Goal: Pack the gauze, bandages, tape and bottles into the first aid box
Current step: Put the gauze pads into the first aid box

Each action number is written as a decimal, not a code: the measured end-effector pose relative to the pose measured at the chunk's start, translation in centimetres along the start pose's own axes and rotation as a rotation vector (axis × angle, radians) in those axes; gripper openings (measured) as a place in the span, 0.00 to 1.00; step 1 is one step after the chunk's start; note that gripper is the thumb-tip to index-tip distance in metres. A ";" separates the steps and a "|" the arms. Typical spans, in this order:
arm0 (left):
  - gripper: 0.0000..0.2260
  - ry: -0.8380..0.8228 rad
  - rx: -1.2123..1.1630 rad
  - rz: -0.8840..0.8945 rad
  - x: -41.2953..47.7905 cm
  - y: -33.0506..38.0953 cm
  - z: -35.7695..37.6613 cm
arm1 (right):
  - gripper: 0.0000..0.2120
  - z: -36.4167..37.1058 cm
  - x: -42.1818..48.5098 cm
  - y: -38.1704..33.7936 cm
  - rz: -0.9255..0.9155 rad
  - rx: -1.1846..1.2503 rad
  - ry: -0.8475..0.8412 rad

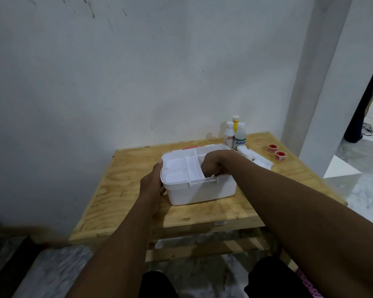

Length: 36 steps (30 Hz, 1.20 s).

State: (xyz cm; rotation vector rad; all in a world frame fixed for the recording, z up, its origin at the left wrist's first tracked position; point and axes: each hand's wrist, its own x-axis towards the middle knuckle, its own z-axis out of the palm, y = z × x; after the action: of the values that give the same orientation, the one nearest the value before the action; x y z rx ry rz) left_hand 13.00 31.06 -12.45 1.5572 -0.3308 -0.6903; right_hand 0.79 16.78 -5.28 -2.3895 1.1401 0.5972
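Note:
A white first aid box point(202, 191) stands open in the middle of the wooden table, with a white divided tray point(181, 168) in its top. My left hand point(152, 181) grips the box's left end. My right hand point(211, 164) reaches down into the box's right compartment; its fingers are hidden, so what it holds is unclear. Behind the box stand three bottles point(235, 134), one with a yellow body. White gauze and bandages point(260, 160) lie right of the box. Two red-and-white tape rolls point(276, 152) sit further right.
The plywood table point(121, 190) stands against a grey wall, with a white pillar point(323, 82) at its right. A marbled floor point(364, 190) surrounds it. My dark-clothed knees point(265, 276) are below the table's front edge.

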 end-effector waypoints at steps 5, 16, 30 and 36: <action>0.20 0.021 0.008 0.017 0.4 0.1 -0.4 | 0.19 0.2 0.2 -0.3 -0.070 0.044 -0.044; 0.16 0.033 0.000 0.023 0.3 0.4 -0.4 | 0.20 0.7 -0.1 0.3 -0.148 0.274 -0.052; 0.17 0.060 0.013 0.018 0.4 0.5 -0.5 | 0.19 1.0 -0.3 -0.1 -0.197 0.276 -0.010; 0.19 0.056 -0.014 0.005 0.7 0.4 -0.9 | 0.15 0.3 -1.6 0.9 -0.241 0.506 0.114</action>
State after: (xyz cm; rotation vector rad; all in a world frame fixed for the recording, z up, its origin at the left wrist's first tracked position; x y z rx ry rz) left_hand 14.13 31.32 -12.20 1.5588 -0.2875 -0.6433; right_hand -0.92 17.41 -4.88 -2.0878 0.8943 0.0760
